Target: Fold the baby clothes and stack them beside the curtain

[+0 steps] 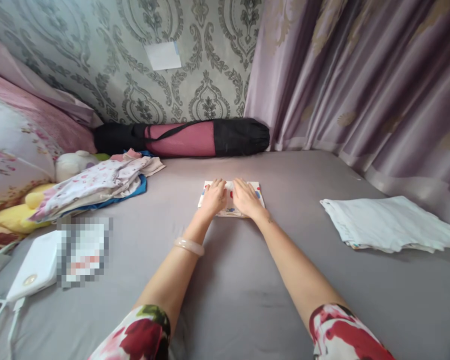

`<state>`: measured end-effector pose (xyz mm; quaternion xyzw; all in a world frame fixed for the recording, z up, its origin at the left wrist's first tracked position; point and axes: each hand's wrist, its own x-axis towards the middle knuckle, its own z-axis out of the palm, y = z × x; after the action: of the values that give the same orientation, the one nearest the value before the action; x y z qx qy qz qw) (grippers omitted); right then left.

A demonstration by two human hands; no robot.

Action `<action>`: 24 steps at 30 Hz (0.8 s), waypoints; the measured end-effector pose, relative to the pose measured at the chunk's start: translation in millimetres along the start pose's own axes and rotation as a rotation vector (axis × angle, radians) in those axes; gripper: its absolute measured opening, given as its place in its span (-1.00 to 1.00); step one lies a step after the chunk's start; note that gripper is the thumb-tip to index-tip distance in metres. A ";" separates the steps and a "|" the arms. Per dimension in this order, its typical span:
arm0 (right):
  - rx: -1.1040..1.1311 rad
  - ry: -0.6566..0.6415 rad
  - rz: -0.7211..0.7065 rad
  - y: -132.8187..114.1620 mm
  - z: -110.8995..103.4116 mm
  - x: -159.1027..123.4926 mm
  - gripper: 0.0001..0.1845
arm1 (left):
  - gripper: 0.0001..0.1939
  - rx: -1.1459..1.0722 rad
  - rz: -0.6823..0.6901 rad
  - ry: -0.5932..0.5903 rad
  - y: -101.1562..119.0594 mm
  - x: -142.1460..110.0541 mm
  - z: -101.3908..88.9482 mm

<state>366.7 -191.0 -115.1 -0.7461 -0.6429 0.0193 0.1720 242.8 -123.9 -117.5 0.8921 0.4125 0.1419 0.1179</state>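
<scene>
A small folded white cloth with red and blue spots [259, 192] lies on the grey bed sheet [228, 280] in the middle. My left hand [213, 196] lies flat on its left half, fingers stretched out. My right hand [245, 197] lies flat on its right half, fingers together and extended. Both palms press down on the cloth and the two hands almost touch. A pale bangle [189, 246] sits on my left wrist.
A folded white cloth [386, 222] lies at the right. A pile of patterned clothes [97, 185] sits at the left, by a white soft toy [73, 164] and pillows [15, 150]. A rolled mat in a black bag [183, 137] lies against the wall. A white device [35, 267] lies near left.
</scene>
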 end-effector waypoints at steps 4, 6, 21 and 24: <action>-0.048 -0.107 -0.061 -5.0 16.7 -4.6 -0.39 | -0.52 0.056 -0.011 -0.073 3.0 3.5 13.3; -0.057 -0.153 -0.064 -2.8 17.2 -4.7 -0.37 | -0.52 0.070 0.013 -0.090 0.3 3.7 17.0; -0.061 -0.114 0.162 9.0 29.8 9.0 -0.38 | -0.48 0.127 -0.072 -0.067 -3.3 8.2 22.5; -0.086 -0.092 0.201 10.1 31.7 9.0 -0.37 | -0.48 0.138 -0.114 -0.051 -4.6 9.2 24.4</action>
<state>370.0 -176.1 -146.0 -0.8120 -0.5722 0.0432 0.1071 253.8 -116.2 -140.3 0.8765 0.4683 0.0832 0.0747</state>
